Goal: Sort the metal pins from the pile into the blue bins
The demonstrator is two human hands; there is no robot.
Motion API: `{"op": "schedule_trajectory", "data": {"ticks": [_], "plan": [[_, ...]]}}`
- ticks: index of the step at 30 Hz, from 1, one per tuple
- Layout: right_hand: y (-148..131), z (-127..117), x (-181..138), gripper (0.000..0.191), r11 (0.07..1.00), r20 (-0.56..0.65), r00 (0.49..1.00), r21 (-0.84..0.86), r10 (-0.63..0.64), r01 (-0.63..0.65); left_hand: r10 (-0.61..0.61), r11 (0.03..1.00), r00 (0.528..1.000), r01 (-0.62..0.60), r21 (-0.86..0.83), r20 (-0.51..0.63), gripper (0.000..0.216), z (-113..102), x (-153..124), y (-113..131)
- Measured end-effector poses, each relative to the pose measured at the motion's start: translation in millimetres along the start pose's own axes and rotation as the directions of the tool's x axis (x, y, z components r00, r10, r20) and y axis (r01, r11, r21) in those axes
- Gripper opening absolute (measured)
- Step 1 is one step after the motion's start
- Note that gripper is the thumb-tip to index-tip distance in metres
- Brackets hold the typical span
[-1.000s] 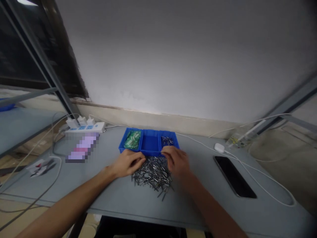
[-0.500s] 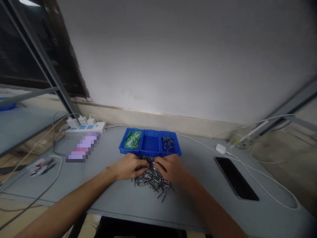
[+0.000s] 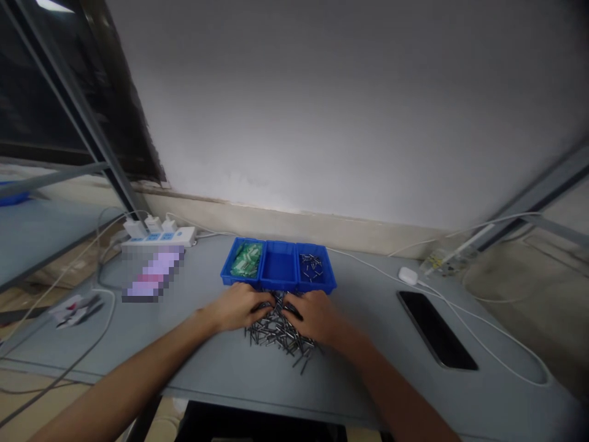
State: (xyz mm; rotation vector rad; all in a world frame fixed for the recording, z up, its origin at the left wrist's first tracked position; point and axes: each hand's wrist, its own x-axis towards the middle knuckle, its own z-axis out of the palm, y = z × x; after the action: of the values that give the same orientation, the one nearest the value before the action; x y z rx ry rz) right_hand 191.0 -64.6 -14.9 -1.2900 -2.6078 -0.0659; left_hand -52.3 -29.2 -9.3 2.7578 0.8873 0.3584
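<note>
A loose pile of thin metal pins (image 3: 280,336) lies on the grey table in front of three joined blue bins. My left hand (image 3: 242,307) rests at the pile's left side, its fingers curled in towards the thumb among the pins. From the right, my right hand (image 3: 317,314) reaches in, also with bent fingers and thumb at the pins. What either set of fingertips grips is too small to tell. Small green-and-white packets fill the left bin (image 3: 225,276). The middle bin (image 3: 280,264) shows its bare blue floor, and several pins lie in the right bin (image 3: 329,279).
A dark phone (image 3: 437,331) lies to the right, near a white charger (image 3: 408,275) and its looping cable. On the left are a power strip (image 3: 184,236) with plugs, a blurred-out flat item (image 3: 154,276) and crumpled wrapping (image 3: 76,309). The wall (image 3: 322,153) stands behind the table.
My right hand has shifted slightly, its fingers more arched over the pins. My left hand has barely moved. The bins and their contents look the same.
</note>
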Motion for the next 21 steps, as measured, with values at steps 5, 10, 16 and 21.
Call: {"op": "schedule_trajectory", "data": {"ticks": [5,10,16,21], "plan": [[0.3,2.5,0.9,0.012,1.000,0.014,1.000,0.006,0.025,-0.025,0.007,1.000,1.000,-0.007,-0.014,-0.001,0.017,0.5,0.5,0.9],[-0.6,4.6,1.7,0.010,1.000,0.013,1.000,0.007,0.026,-0.026,0.010,1.000,1.000,-0.010,0.004,-0.009,0.017,1.0,0.8,1.2],[1.7,10.5,1.7,0.011,0.999,-0.016,1.000,0.043,0.007,-0.006,0.007,1.000,1.000,-0.007,0.009,0.005,0.021,0.0,0.6,2.0],[4.3,9.8,2.1,0.010,0.942,-0.162,0.985,0.335,0.055,0.002,-0.034,0.994,0.998,0.029,-0.110,-0.049,0.030,-2.6,0.6,5.7]]}}
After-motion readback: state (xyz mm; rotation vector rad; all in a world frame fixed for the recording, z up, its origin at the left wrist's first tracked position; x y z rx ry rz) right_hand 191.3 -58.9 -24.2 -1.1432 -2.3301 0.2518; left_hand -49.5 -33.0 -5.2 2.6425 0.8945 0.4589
